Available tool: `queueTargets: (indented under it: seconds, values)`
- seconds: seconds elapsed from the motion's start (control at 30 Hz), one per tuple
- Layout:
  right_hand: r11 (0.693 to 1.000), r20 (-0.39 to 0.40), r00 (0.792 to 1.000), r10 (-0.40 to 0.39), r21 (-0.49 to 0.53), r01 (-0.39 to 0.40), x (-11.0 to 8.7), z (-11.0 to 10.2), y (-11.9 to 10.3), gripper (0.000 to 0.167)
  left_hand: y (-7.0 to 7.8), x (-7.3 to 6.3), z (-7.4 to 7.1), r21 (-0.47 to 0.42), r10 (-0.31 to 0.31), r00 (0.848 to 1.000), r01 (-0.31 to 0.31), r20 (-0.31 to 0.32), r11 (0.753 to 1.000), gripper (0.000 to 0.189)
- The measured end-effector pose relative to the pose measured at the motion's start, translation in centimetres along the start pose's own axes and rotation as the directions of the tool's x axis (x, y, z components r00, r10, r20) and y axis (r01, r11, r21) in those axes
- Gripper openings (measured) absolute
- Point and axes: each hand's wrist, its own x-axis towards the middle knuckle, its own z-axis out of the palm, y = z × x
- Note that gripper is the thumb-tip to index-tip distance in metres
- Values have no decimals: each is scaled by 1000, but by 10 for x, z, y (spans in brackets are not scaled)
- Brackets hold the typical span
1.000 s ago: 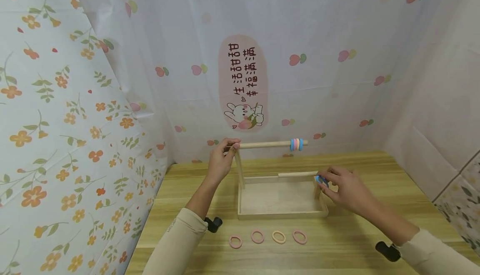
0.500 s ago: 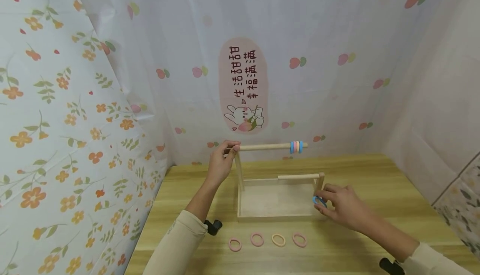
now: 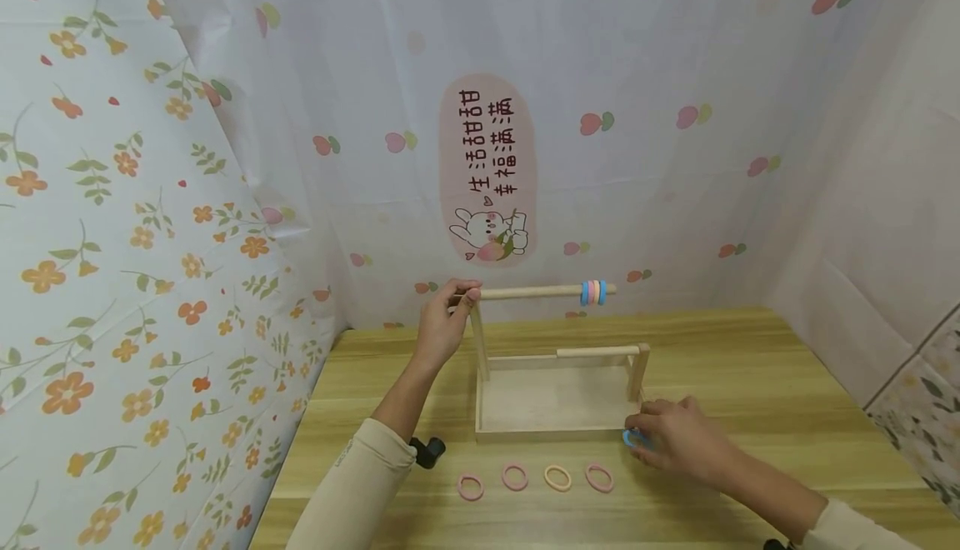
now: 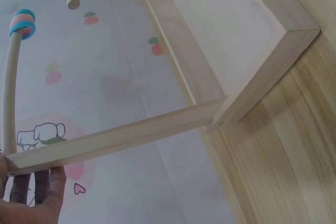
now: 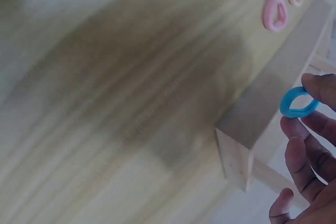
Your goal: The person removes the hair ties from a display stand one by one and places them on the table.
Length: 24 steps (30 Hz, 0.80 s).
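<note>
A wooden rack (image 3: 566,432) with a tray base, a tall left post and a shorter right post stands on the table. My left hand (image 3: 444,325) grips the top of the tall post, where the upper rod (image 3: 528,292) begins. Several blue, pink and yellow rings (image 3: 593,292) hang together near that rod's free end. My right hand (image 3: 686,442) pinches a blue hair tie (image 5: 289,104) between thumb and fingers, by the tray's front right corner. In the right wrist view the tie is held above the table, its loop showing open.
In front of the tray lie pink hair ties (image 3: 471,487) and a yellow hair tie (image 3: 558,477) in a row. A short lower rod (image 3: 597,352) runs left from the right post. A black object (image 3: 429,452) sits beside the left forearm. Patterned cloth (image 3: 637,158) hangs behind.
My right hand has moved down and toward the front with the blue hair tie, from the short post's top to the tray's front right corner. The left hand stays on the tall post.
</note>
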Motion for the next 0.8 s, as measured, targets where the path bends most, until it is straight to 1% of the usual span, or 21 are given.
queueTargets:
  seconds: [0.13,0.3,0.43,0.6,0.8]
  values:
    - [1000,50,999,-6,-3,6,-6,11,-1,26,0,0,0,1,-1,1000,1,0,1000,34]
    - [1000,80,997,10,4,-10,-14,23,-4,23,1,0,-1,5,-9,1000,9,5,1000,35]
    - [1000,112,994,17,3,-18,-18,29,-5,23,0,0,-1,16,-13,1000,13,11,1000,36]
    - [1000,105,994,13,-3,-13,-20,33,-5,26,2,-1,-1,30,-23,1000,23,7,999,36]
    - [1000,104,995,13,-2,-13,-20,34,-5,28,4,0,-2,52,-8,1000,9,-4,999,35]
